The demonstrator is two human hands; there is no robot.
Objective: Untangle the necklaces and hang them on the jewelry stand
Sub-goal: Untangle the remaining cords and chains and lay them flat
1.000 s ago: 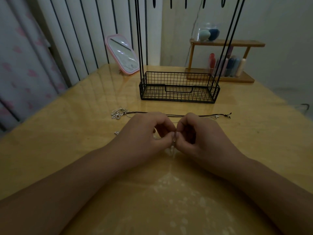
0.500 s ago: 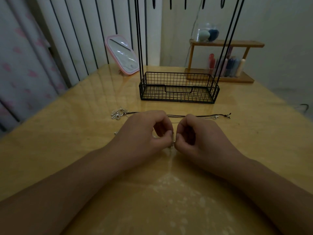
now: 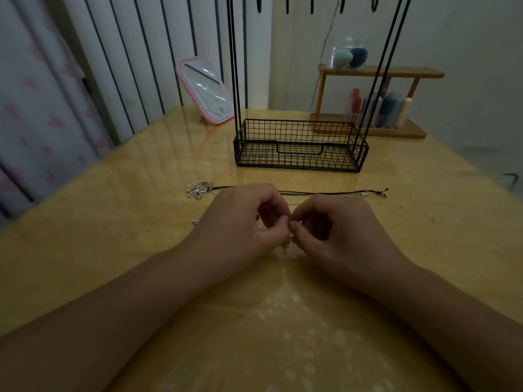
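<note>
Both hands are down on the desk (image 3: 85, 264) near the front, knuckles almost touching. The left hand (image 3: 240, 222) and the right hand (image 3: 336, 230) each have fingers curled in, and the grip on both looks like a fingertip pinch on the same tiny silver bit of necklace (image 3: 290, 241) between them. It's too small and dim to say if that's a knot or a clasp.

Progress-wise I'd say this is early days. Just past the hands a black cord necklace (image 3: 325, 192) lies stretched left to right on the desk, with a silver clump of charms (image 3: 199, 188) at its left end and a little clasp at the right. It looks like a thin silver chain runs alongside it too, hard to tell. Nothing is on the jewelry stand (image 3: 300, 145) yet as far as I can see: the wire basket base looks bare and the hooks I can see at the very top have nothing hanging from them. So the untangling isn't finished and all the hanging is left.

Farther back there's a pink mirror (image 3: 206, 90) on the left and a wooden shelf (image 3: 379, 72) with bottles on the right. Neither blocks the reach to the stand.
</note>
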